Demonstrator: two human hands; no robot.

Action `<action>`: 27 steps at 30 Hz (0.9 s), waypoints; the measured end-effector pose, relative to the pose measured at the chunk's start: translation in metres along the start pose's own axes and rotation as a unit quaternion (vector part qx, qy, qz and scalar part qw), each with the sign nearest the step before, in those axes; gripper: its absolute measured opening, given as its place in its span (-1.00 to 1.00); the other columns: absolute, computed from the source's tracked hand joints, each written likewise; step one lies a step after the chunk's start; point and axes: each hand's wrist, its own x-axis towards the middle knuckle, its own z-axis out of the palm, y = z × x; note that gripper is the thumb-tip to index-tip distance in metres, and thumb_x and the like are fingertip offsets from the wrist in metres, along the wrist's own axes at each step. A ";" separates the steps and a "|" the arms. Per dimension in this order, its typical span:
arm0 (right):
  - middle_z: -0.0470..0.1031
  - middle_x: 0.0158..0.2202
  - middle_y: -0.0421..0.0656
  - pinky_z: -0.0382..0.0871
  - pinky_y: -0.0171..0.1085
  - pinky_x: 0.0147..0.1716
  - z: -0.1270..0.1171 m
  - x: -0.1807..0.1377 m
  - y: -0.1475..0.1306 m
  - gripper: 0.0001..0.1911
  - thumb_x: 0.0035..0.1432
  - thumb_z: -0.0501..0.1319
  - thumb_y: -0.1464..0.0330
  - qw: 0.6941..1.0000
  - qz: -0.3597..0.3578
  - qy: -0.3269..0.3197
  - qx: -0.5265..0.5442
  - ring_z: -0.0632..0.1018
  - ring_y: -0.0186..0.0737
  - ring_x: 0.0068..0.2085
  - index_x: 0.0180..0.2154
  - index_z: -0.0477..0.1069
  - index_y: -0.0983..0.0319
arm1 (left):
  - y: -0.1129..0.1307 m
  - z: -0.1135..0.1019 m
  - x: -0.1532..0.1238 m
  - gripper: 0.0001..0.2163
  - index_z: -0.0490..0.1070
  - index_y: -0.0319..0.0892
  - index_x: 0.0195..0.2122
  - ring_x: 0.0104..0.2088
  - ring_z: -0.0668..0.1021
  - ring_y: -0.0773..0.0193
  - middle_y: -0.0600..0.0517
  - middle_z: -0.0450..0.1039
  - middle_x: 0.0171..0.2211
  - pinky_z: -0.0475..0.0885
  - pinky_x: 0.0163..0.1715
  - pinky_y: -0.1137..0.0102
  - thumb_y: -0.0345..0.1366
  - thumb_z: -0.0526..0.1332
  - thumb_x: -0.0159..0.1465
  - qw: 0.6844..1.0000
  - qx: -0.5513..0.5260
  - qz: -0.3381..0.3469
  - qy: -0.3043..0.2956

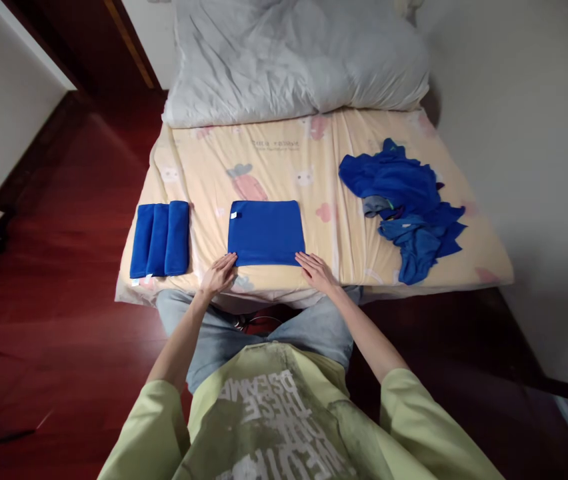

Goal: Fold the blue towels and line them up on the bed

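A blue towel (267,233) lies flat in a neat rectangle on the bed in front of me, a small white label near its upper left corner. My left hand (221,272) rests with stretched fingers on the towel's near left corner. At the near right corner, the fingertips of my right hand (316,271) lie flat on the cloth in the same way. To the left, three folded blue towels (160,240) sit side by side, touching. A crumpled heap of blue cloths (404,200), with a greyish piece among them, lies to the right.
The bed's cream sheet (204,173) carries carrot and rabbit prints. A bulky white quilt (294,60) covers the far end. A wall (524,133) runs along the right, and dark red floor (74,233) shows on the left. The bed's near edge meets my legs.
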 end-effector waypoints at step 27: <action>0.54 0.18 -0.16 0.45 -0.02 0.26 0.013 -0.031 -0.015 -0.44 0.34 -0.04 0.58 0.995 0.046 0.057 0.070 0.55 -0.22 0.22 0.18 0.51 0.11 | 0.017 0.016 -0.049 -0.60 0.52 -0.14 0.17 0.27 0.49 0.10 -0.11 0.49 0.21 0.39 0.31 -0.01 -0.35 -0.03 0.44 0.992 -0.107 -0.023 0.069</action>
